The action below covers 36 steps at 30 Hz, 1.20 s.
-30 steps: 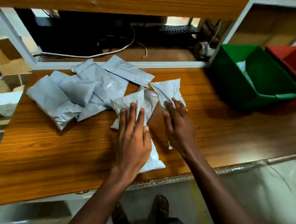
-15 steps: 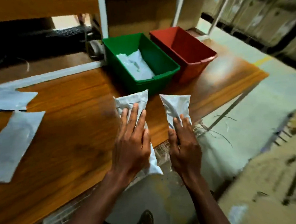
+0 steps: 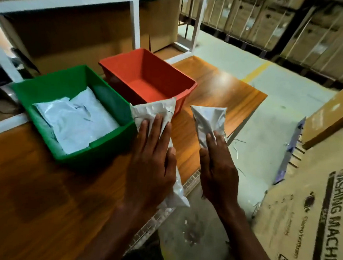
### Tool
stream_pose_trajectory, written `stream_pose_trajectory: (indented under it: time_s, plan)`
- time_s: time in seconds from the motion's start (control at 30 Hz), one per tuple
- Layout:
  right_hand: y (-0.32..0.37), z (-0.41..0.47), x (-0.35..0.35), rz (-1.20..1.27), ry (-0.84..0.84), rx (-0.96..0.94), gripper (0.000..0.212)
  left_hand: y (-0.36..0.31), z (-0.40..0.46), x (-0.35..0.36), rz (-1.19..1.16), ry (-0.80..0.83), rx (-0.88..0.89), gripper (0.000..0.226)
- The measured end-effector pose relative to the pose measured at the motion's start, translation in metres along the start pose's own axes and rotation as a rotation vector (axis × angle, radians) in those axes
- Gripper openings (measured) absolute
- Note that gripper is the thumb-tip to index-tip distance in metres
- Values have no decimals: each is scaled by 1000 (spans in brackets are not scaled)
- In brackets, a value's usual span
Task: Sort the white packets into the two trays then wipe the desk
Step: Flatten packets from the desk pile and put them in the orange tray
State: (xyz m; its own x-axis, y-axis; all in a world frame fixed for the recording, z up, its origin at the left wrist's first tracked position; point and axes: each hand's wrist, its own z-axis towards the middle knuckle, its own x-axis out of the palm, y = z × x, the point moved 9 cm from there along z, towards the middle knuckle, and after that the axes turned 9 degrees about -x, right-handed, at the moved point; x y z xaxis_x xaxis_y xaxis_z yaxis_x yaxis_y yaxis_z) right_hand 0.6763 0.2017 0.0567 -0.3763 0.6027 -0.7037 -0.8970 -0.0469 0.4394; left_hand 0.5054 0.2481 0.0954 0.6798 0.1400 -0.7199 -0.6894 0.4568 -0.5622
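Observation:
My left hand (image 3: 152,163) holds a crumpled white packet (image 3: 153,110) above the desk, its top edge in front of the red tray's near wall. My right hand (image 3: 217,166) grips a second white packet (image 3: 208,117) to the right, over the desk's front corner. The green tray (image 3: 97,151) stands to the left on the wooden desk (image 3: 42,192) with a few white packets (image 3: 75,120) lying inside. The red tray (image 3: 181,78) behind it on the right shows a bare floor.
A white-framed shelf unit (image 3: 134,21) with a cardboard box (image 3: 76,35) rises behind the trays. Large cardboard cartons (image 3: 306,208) stand on the floor to the right. The desk's front edge runs diagonally under my hands.
Both hands lifted a packet each from the pile and carried them right to the trays. My view swung right; the pile has left the view.

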Motion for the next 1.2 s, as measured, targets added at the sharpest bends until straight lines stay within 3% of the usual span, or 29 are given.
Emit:
stream_pose_trajectory:
  time_s: [0.17, 0.43, 0.7, 0.97, 1.2]
  plan:
    - [-18, 85, 22, 34, -11, -82, 49, -1, 75, 5, 3, -98, -2, 53]
    - [-26, 209, 76, 154, 92, -234, 48, 30, 159, 4, 125, -218, -152, 54]
    - [-3, 306, 145, 282, 343, -468, 51, 50, 217, 18, 313, -292, -345, 56]
    - [31, 334, 247, 214, 589, -606, 49, 67, 231, -3, 438, -315, -520, 60]
    - [-7, 323, 350, 54, 844, -550, 57, 89, 239, -11, 420, -323, -541, 62]
